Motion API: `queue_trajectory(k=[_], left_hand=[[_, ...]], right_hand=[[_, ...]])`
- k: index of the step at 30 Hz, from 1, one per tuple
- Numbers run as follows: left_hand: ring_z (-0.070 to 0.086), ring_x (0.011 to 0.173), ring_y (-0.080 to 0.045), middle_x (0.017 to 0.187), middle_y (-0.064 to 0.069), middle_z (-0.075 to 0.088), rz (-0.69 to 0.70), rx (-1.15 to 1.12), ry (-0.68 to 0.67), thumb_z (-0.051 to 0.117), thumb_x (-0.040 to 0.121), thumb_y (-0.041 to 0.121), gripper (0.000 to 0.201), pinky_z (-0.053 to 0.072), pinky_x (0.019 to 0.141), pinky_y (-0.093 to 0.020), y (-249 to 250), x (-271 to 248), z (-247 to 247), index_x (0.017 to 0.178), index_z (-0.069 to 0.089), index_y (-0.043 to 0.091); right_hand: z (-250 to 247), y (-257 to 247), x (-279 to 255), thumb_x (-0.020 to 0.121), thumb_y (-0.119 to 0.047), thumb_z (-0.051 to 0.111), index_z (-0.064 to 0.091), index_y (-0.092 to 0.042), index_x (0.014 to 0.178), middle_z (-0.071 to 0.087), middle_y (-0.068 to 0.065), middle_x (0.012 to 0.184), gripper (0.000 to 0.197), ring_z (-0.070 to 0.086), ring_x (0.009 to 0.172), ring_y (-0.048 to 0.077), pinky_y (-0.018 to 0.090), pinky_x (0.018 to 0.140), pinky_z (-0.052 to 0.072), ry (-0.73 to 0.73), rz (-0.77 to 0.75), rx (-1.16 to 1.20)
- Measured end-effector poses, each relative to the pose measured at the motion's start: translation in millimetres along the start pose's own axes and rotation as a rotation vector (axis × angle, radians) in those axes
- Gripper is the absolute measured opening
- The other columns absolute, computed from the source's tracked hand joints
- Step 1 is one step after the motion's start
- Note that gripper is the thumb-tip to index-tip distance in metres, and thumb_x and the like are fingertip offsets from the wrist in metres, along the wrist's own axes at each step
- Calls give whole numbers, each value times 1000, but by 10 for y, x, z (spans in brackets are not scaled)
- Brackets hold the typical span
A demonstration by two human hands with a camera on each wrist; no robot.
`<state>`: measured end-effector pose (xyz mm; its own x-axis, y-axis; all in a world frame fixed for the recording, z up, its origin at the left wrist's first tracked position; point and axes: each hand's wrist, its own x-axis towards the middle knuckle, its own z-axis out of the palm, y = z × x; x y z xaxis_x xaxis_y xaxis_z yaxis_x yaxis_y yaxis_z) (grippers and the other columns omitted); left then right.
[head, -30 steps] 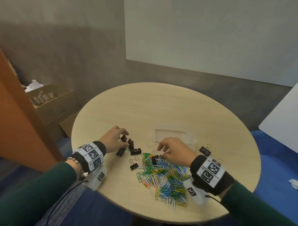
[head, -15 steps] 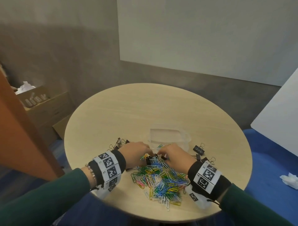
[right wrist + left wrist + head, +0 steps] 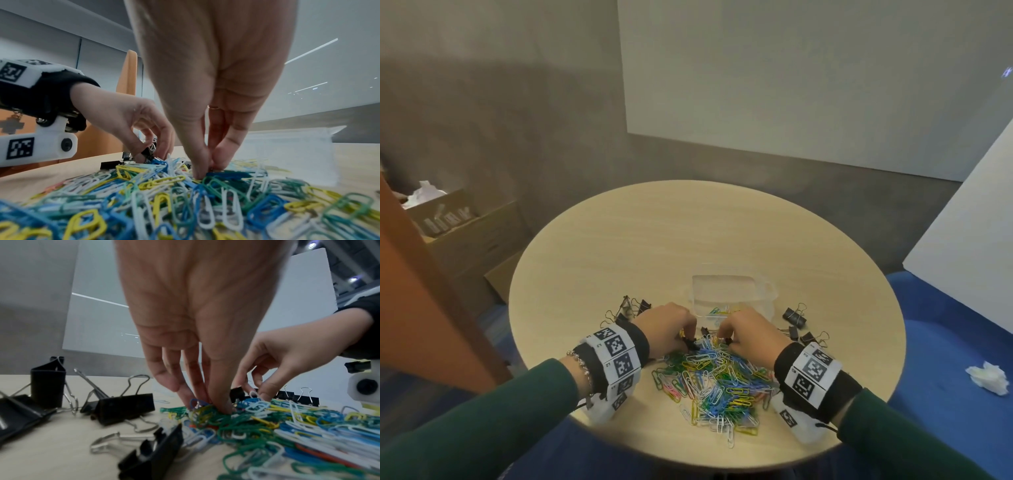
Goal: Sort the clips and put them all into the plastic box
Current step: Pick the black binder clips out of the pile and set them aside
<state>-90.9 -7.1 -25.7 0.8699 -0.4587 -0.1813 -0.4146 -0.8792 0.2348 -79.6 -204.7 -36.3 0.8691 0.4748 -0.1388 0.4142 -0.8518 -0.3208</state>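
Observation:
A heap of coloured paper clips (image 3: 719,380) lies on the round table (image 3: 654,240), in front of a clear plastic box (image 3: 767,298) that holds a few clips. Both hands reach down into the heap's far edge, side by side. My left hand (image 3: 688,337) pinches a small black binder clip (image 3: 149,151) between thumb and forefinger. Close to its right, my right hand (image 3: 724,337) pinches another small black clip (image 3: 727,341), mostly hidden by the fingers (image 3: 197,162). Larger black binder clips lie in a group left of the heap (image 3: 123,405) and another right of the box (image 3: 795,317).
The heap reaches close to the table's front edge. Cardboard boxes (image 3: 465,233) and an orange panel (image 3: 414,291) stand on the left. A white board (image 3: 962,257) leans at the right, and a crumpled tissue (image 3: 988,377) lies on the blue floor.
My left hand has left the binder clips on the left and moved right to the heap's far edge, beside the right hand. The right hand has stayed at the heap.

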Motion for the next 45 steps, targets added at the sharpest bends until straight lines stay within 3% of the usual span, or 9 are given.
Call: queue_trajectory(k=[7,13,17,24,28,32,35,41,45], left_hand=[[57,101,-16,112,6,59,72,65,28,62,88,30,20,39,71,-27,46,-28,1,108,60,27],[58,99,-16,111,6,60,99,94,37,58,91,34,15,41,71,-28,58,-17,-30,103,63,27],[58,98,-16,108,5,61,122,106,40,57,91,32,11,44,74,-29,59,1,-46,96,63,25],[59,95,-14,106,7,62,153,89,70,56,92,34,12,40,68,-26,37,-9,-31,98,61,25],[58,94,-13,108,9,61,148,94,40,62,85,45,28,39,68,-25,32,-11,14,107,59,27],[58,94,-13,107,8,62,132,105,43,63,85,43,24,44,71,-27,19,14,57,104,62,28],[54,87,-10,102,9,63,129,85,58,64,84,40,20,39,68,-25,-3,16,67,99,62,28],[58,84,-3,97,15,64,101,-150,98,67,81,49,25,44,68,-25,-73,-77,-22,95,63,29],[63,84,0,92,16,68,86,-323,151,62,87,44,18,52,74,-30,-173,-158,-149,95,66,28]], right_hand=[[-249,163,-159,82,-21,74,71,-20,100,69,-5,91,18,65,77,10,18,69,48,126,10,222],[-502,482,-259,82,-20,74,72,-11,90,72,6,79,12,70,65,14,16,51,49,241,197,456],[-537,700,-220,83,-24,73,71,-7,79,66,1,67,18,63,50,5,12,46,42,248,371,363],[-458,862,-94,82,-23,72,70,-8,88,70,10,91,17,67,79,23,32,74,56,267,502,194],[-491,630,-169,85,-24,67,70,-12,95,70,6,93,15,65,84,21,28,71,51,351,391,124],[-397,260,-276,88,-22,66,70,-14,96,71,0,87,12,64,61,9,17,52,48,155,156,412],[-264,60,-263,89,-25,64,70,-19,101,70,-4,95,14,63,79,6,12,65,46,98,32,318],[-125,-182,-126,91,-22,61,67,-21,115,70,1,106,24,63,86,11,28,81,49,87,-95,163],[-82,-208,-16,93,-23,58,63,-27,123,68,3,118,31,62,107,20,33,86,48,4,-81,30]])
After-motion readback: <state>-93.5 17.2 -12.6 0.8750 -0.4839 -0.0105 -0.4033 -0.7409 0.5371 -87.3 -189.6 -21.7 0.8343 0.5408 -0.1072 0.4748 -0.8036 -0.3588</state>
